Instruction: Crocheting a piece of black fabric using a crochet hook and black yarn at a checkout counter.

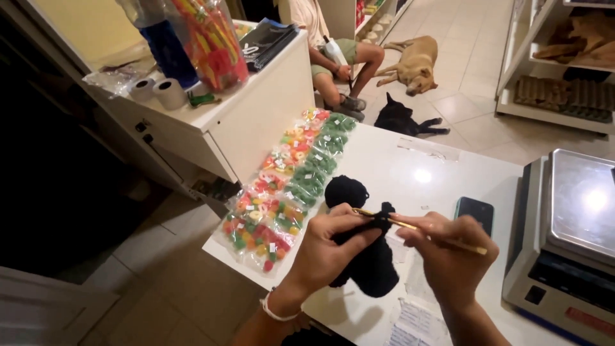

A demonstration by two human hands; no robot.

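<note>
My left hand [328, 247] pinches the top of a black crocheted piece [371, 263] that hangs down over the white counter [410, 166]. In my right hand [448, 256] is a thin golden crochet hook [423, 229], its tip pushed into the black yarn by my left fingers. A ball of black yarn [344, 190] lies on the counter just behind the work. A white band circles my left wrist.
Strips of small bagged candies [282, 192] lie along the counter's left edge. A dark phone [475, 210] and a metal-topped scale [567, 230] are to the right. Beyond, a seated person [333, 57], a tan dog [415, 64] and a black animal [400, 118] are on the tiled floor.
</note>
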